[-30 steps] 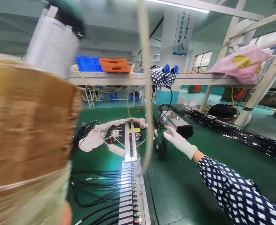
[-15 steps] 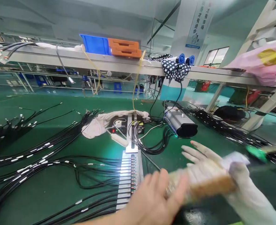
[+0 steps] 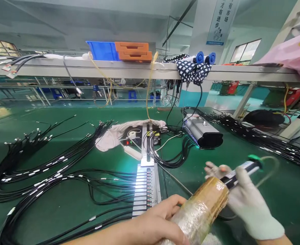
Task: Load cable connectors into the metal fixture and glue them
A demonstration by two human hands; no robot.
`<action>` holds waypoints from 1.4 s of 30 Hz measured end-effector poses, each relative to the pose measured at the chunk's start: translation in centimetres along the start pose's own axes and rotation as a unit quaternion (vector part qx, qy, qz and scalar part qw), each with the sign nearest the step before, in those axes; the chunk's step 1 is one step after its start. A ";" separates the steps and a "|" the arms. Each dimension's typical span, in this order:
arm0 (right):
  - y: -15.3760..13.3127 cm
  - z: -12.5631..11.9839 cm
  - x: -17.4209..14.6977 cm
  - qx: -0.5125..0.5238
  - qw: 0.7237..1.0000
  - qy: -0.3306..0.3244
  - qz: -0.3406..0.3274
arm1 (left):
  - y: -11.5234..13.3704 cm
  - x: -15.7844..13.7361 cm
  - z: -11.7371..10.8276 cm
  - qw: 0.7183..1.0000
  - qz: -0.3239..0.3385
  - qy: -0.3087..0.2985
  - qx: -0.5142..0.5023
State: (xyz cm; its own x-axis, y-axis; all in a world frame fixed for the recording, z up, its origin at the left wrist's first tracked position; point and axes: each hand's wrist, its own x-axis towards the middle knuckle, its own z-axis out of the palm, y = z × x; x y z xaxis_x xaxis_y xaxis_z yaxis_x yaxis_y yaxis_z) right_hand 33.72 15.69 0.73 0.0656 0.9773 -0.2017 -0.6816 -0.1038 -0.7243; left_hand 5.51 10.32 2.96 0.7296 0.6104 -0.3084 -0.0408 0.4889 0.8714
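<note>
My bare left hand is closed around a thick brown cylinder wrapped in shiny clear film, tilted up to the right. My right hand, in a white glove, grips a dark-bodied syringe with a green cap and a thin clear tube. The syringe's lower end meets the cylinder's upper right end; whether it sits inside or behind it is hidden. Left of my hands, a lit metal fixture holds a row of small connectors, with black cables running into it from the left.
Behind the fixture stand black control boxes partly under a pale cloth. A silver machine sits right of them. Cable bundles lie along both sides of the green table. A shelf rail with blue and orange bins crosses above.
The cylinder has swung from nearly level to a steeper tilt, its right end rising. My right hand has turned, and the syringe, blurred before, now shows clearly. The view has shifted slightly.
</note>
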 end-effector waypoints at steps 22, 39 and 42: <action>-5.5 3.0 3.1 -0.567 0.802 -0.120 0.145 | 3.5 3.5 -9.6 0.694 0.151 0.276 0.648; 13.5 8.7 4.8 -0.288 0.947 -0.118 -0.080 | 0.0 0.4 -16.4 0.686 0.105 0.335 0.638; 13.6 8.6 4.8 -0.288 0.945 -0.121 -0.098 | -0.3 0.3 -16.2 0.686 0.095 0.338 0.637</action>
State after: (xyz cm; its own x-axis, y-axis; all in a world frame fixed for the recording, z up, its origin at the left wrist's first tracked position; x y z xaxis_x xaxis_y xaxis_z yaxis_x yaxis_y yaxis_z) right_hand 18.49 20.50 -4.47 -0.0660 0.9946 0.0797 -0.1601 0.0683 -0.9847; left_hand -5.33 20.40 -3.59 0.2933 0.9478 0.1252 0.8529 -0.3186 0.4135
